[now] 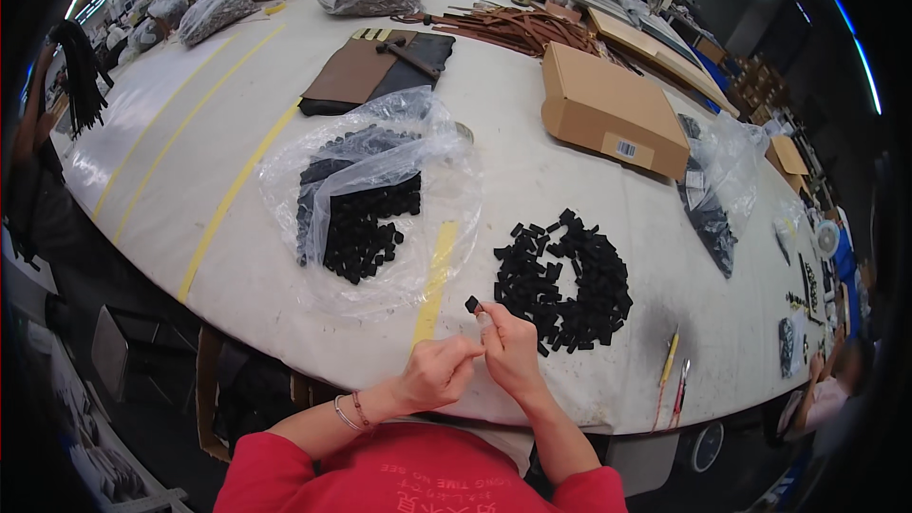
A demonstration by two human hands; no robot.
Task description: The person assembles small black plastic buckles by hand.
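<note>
My right hand [511, 347] is closed, pinching a small black square-ended piece [472, 304] between thumb and forefinger. Against it, with curled fingers meeting the right hand's, is my left hand [440, 370]; whatever it grips is hidden. Just beyond the right hand lies a loose pile of small black pieces [600, 275], spread in a rough ring on the white table. To the left, an open clear plastic bag [446, 190] holds many more of these black pieces [356, 237].
A cardboard box [613, 104] stands beyond the pile. Brown and black leather pieces [351, 71] lie beyond the bag. Two slim pen-like tools, one yellow [670, 361] and one red [681, 389], rest at the near right. Brown straps [513, 28] lie at the back. Another person sits far right.
</note>
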